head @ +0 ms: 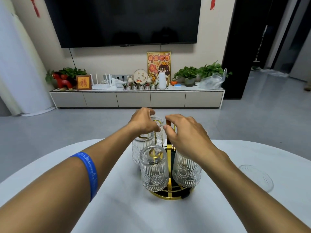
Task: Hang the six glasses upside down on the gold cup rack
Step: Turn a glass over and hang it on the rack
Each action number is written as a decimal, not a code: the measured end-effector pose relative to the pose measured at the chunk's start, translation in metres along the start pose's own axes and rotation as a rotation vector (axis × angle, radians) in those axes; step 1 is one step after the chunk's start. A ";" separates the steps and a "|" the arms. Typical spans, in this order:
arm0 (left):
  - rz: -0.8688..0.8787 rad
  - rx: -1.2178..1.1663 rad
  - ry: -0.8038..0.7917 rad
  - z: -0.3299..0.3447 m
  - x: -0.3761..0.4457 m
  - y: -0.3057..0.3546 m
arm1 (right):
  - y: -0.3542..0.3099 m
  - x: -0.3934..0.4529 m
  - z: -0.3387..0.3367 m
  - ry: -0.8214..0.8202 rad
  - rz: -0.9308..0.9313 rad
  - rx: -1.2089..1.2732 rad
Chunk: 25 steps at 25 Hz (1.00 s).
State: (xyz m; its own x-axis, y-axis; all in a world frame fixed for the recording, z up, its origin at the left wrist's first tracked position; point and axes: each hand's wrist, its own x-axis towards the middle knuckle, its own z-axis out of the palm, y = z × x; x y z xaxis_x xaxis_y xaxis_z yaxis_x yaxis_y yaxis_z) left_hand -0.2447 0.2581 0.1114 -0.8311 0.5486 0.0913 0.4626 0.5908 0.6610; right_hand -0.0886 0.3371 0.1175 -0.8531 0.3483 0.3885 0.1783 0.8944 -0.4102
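Note:
The gold cup rack point(169, 193) stands on the white table point(117, 207) in front of me. Several ribbed clear glasses hang upside down on it: one at the near front point(154, 170), one at the right point(186, 172) partly under my right wrist, one at the left point(138, 148). My left hand point(143, 122) grips a far glass point(159, 130) that sits upside down over a gold hook at the back of the rack. My right hand point(183, 132) hovers beside it over the rack's top, fingers curled and apart, holding nothing that I can see.
A clear glass saucer point(255, 177) lies on the table to the right. Beyond the table's far edge is grey floor, then a low TV cabinet point(136, 98) with plants and ornaments under a wall-mounted TV point(124, 21).

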 end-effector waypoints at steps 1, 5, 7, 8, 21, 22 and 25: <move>0.000 0.004 -0.002 0.001 0.000 -0.002 | 0.000 0.001 0.001 0.001 0.002 0.000; -0.018 -0.015 -0.030 0.000 -0.001 -0.001 | -0.002 0.001 0.004 0.011 0.008 0.007; -0.020 -0.019 -0.056 -0.001 -0.006 0.001 | -0.002 0.001 0.003 -0.004 0.000 0.017; -0.020 -0.014 -0.062 -0.003 -0.010 0.001 | 0.000 0.002 0.001 -0.024 -0.002 0.030; -0.005 0.019 -0.058 -0.029 -0.066 -0.016 | 0.032 -0.064 -0.015 0.042 0.099 0.104; -0.004 0.015 -0.063 -0.028 -0.070 -0.016 | 0.043 -0.076 -0.017 0.104 0.137 0.140; 0.022 -0.049 0.047 -0.028 -0.086 -0.014 | 0.080 -0.115 -0.022 0.376 0.319 0.164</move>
State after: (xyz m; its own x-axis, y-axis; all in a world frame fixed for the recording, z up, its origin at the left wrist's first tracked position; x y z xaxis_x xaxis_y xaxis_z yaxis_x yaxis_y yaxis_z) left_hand -0.1885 0.1862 0.1157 -0.8350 0.5320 0.1402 0.4660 0.5484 0.6943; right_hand 0.0346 0.3746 0.0581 -0.5288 0.6998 0.4803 0.2957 0.6823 -0.6686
